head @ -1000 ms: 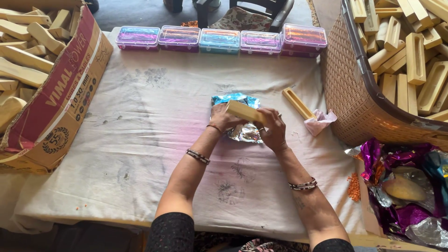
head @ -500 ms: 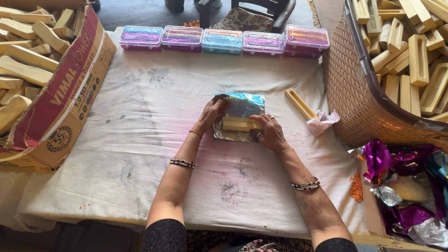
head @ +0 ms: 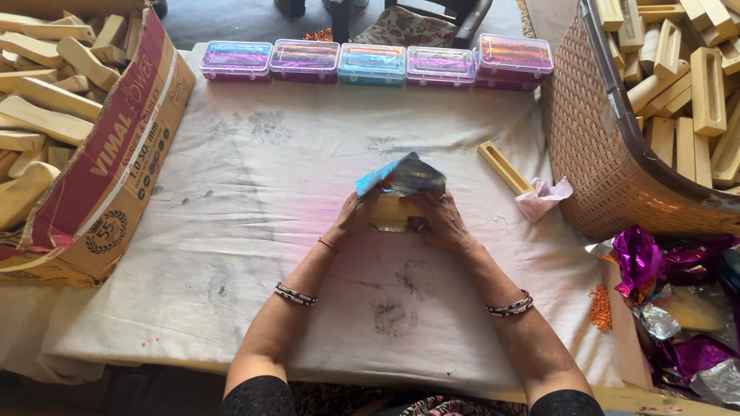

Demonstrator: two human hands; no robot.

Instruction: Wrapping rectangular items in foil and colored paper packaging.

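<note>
I count five boxes [head: 371,63] in a row at the table's far edge. Two hands, left [head: 356,214] and right [head: 438,222], share one foil sheet [head: 401,177]. One loose block [head: 505,167], one carton [head: 116,169], one basket [head: 609,154]; their blocks are too many to count.

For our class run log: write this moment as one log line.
left hand: holds wooden block | right hand: holds same block | foil wrapper: folded over block | surface: white cloth
</note>
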